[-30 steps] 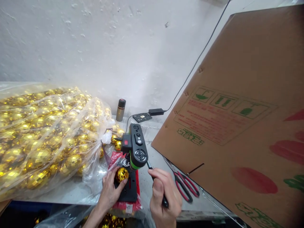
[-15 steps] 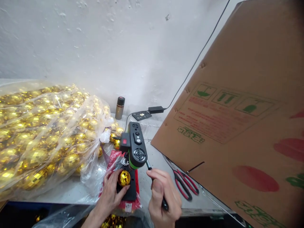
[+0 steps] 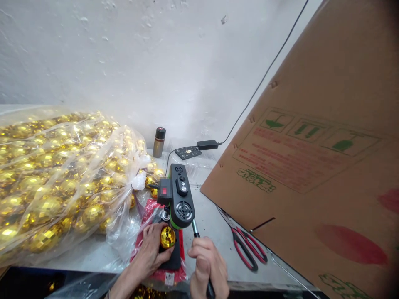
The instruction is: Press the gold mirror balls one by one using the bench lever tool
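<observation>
My left hand (image 3: 152,249) has its fingers curled round a small gold mirrored ball (image 3: 167,237), which sits over the black base plate (image 3: 173,262) of a small black bench machine (image 3: 181,195). The machine's head, with round grilles and a button, is just above and behind the ball. My right hand (image 3: 209,265) is wrapped round the black-gripped lever (image 3: 195,231) at the machine's right side. Under the base lies red plastic packaging (image 3: 183,270). The tool end above the ball is hidden by the machine's head.
To the left bulges a clear plastic bag of gold balls (image 3: 68,187). Behind the machine stand a dark-capped bottle (image 3: 159,143) and a power adapter (image 3: 208,144). Scissors (image 3: 247,249) lie on the right beside a large cardboard box (image 3: 299,166). More gold balls (image 3: 146,292) show below the table edge.
My right hand has drawn the lever down and slightly toward me. My left hand stays on the ball. The camera view has shifted slightly.
</observation>
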Demonstrator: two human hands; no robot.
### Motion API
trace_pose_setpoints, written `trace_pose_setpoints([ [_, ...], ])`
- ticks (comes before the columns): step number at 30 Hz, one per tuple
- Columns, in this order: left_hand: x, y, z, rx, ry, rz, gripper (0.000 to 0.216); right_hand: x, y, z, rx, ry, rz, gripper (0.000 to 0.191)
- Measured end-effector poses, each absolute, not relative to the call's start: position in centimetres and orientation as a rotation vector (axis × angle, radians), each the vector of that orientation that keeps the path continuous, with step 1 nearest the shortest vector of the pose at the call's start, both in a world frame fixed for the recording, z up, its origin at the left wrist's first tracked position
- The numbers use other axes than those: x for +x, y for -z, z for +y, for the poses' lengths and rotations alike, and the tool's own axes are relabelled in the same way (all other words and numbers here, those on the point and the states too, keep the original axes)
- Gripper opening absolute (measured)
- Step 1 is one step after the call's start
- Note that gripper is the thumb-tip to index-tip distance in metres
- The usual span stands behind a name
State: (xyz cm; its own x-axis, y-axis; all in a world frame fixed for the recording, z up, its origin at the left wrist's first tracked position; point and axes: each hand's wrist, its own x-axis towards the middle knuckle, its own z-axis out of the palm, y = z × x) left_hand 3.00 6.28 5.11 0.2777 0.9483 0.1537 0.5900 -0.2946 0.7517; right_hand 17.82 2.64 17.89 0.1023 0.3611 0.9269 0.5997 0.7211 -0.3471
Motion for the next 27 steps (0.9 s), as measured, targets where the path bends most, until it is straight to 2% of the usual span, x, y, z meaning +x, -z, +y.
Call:
trace_pose_setpoints([
  [8,3.3,-4.4,6.2,1.966,-0.871,1.408,0.055,15.7,-14.4,3.2,-0.850,0.244,-1.223,0.037],
  [27,3.5,-3.6,6.4,1.958,-0.878,1.436,0.058,15.0,-14.1,3.3,-0.822,0.129,-1.193,0.041],
])
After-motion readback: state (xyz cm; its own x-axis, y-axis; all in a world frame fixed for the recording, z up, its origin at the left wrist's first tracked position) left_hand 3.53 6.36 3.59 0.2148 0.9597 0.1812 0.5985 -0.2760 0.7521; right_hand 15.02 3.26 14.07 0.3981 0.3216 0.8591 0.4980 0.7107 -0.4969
